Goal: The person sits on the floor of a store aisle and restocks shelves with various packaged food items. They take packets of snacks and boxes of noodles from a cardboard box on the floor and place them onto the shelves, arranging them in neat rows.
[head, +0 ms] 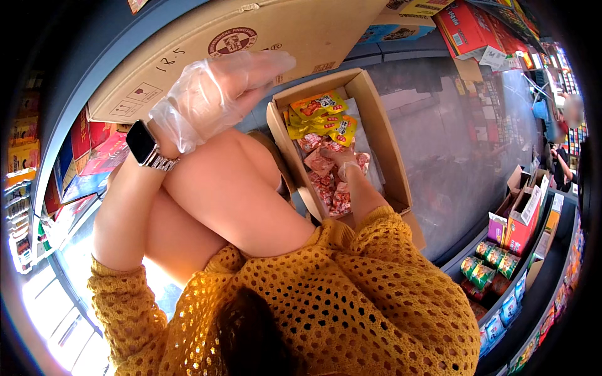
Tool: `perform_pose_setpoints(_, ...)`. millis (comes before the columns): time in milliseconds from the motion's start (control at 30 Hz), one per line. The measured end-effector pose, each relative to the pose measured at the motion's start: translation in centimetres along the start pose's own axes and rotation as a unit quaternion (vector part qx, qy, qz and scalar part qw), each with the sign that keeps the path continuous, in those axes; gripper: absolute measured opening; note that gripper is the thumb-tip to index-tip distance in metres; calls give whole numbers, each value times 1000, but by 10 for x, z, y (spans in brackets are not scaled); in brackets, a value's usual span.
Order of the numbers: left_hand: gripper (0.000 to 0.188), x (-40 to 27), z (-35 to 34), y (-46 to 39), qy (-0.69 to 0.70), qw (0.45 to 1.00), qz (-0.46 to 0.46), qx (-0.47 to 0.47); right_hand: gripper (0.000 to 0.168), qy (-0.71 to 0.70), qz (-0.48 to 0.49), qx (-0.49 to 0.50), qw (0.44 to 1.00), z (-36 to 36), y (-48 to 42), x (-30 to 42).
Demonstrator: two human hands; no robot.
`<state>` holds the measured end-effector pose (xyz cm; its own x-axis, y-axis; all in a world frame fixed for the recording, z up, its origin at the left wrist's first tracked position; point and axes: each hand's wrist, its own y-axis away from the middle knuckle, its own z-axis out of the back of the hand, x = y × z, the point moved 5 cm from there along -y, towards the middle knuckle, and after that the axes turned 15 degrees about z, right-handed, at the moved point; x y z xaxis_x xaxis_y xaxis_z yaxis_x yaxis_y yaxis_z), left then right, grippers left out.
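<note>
My right hand (339, 157) reaches into an open cardboard box (382, 136) on the floor. Its fingers touch small red-and-white snack packets (320, 163); whether they grip one is hard to see. Clear plastic shows at that wrist. Beyond the hand, in the same box, lie several yellow snack pouches (320, 105) in an overlapping pile. My left hand (221, 91), in a clear plastic glove, hovers above my knee with fingers stretched out and nothing visible in it. A smartwatch (142, 142) sits on the left wrist. Behind this hand is a large cardboard carton (188, 51).
Glossy grey floor (423, 117) extends right of the box. A low shelf at lower right holds green cans or packs (491, 263) and cartons (522, 221). A red box (463, 30) stands at upper right. Shelved goods line the left. Another person (562, 162) is far right.
</note>
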<state>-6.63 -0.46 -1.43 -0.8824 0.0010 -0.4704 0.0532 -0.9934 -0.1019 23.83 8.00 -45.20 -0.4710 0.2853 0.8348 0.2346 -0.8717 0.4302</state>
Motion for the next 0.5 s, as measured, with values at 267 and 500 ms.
perform_pose_setpoints(267,36,7,-19,-11,13,999,-46,-12,46,-198,-81,68,974,25,42,52)
perform_pose_setpoints(500,32,6,-17,-11,63,998,1,4,40,-395,96,57,912,80,101,183)
